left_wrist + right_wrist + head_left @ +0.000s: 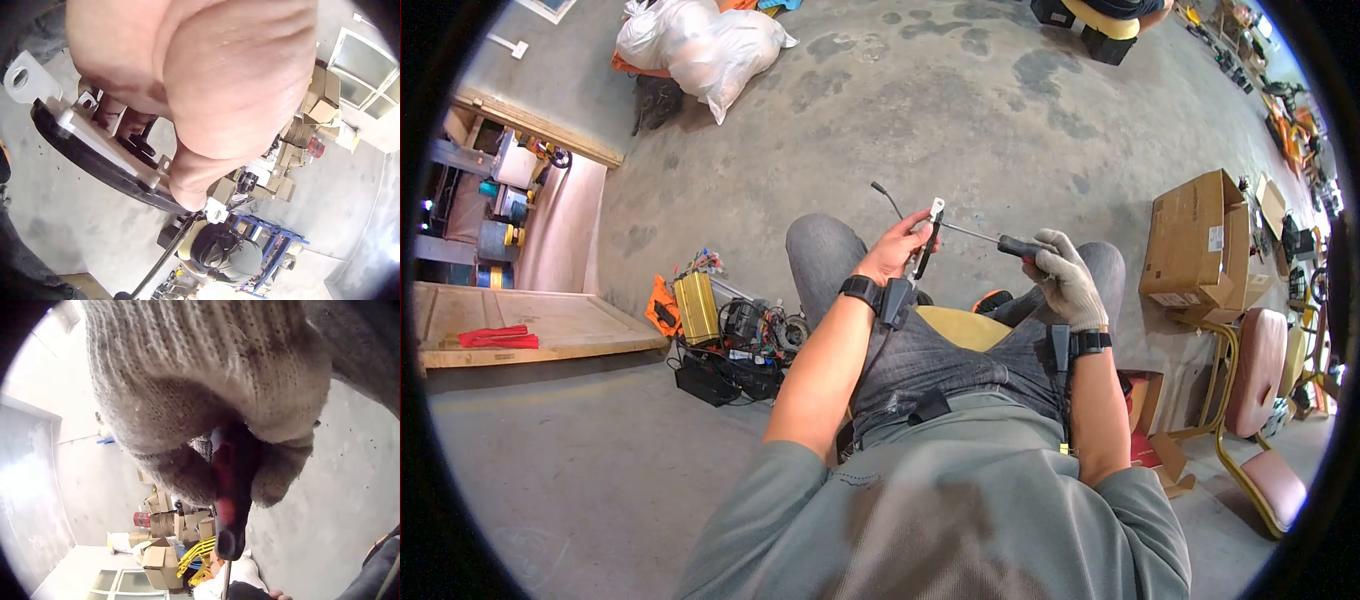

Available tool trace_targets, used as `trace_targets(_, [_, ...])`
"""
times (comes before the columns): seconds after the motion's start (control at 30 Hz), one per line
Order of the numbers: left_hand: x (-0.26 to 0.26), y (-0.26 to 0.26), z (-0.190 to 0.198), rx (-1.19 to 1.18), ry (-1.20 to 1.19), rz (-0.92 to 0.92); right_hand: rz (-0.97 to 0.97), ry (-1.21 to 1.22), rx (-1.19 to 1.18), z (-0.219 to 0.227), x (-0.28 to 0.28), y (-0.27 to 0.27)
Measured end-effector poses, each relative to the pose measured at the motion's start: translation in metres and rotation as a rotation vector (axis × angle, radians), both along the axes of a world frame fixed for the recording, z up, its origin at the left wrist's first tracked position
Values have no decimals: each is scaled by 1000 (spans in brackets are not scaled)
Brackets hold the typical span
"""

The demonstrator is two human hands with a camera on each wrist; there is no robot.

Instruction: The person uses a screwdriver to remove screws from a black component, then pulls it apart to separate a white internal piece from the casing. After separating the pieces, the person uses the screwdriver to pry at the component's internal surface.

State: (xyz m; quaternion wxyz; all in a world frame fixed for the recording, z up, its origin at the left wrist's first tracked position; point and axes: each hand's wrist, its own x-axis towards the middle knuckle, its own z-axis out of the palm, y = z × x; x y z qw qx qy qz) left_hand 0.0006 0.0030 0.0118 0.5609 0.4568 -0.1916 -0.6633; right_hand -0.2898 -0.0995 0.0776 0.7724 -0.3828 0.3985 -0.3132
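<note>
Bare, my left hand [890,250] grips a narrow curved part [103,172], black along one edge and white along the other, with metal tabs that have holes. A thin dark cable [885,198] with a plug-like end sticks out beyond the left fingers. My right hand [1068,280], in a knitted glove, holds a screwdriver [231,494] by its black and red handle. The screwdriver's shaft [970,232] points left towards the part; in the left wrist view its far end overlaps the part near an end tab [216,211], beside the left thumb.
Left of the knees lie a yellow metal case [695,308] and a heap of dark electrical parts [750,335]. A cardboard box [1185,240] and a pink-padded chair [1258,370] stand at right. White plastic bags [700,50] lie ahead. Another person [234,256] sits farther off.
</note>
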Motion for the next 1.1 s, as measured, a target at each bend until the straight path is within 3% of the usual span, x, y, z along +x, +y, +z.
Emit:
trace_targets(0.07, [-2, 1, 3, 8, -30, 4, 33, -16, 119, 12, 2, 3])
trace_targets(0.2, [-1, 0, 0, -18, -33, 1, 139, 104, 85, -1, -5, -7])
trace_targets(0.27, [-1, 0, 0, -16, -19, -1, 53, -37, 98, -2, -6, -7])
trace_targets(0.9, [1, -1, 1, 44, 28, 46, -62, -128, 128, -7, -7, -9])
trace_targets(1.1, [6, -3, 9, 51, 252, 95, -73, -2, 113, -2, -4, -7])
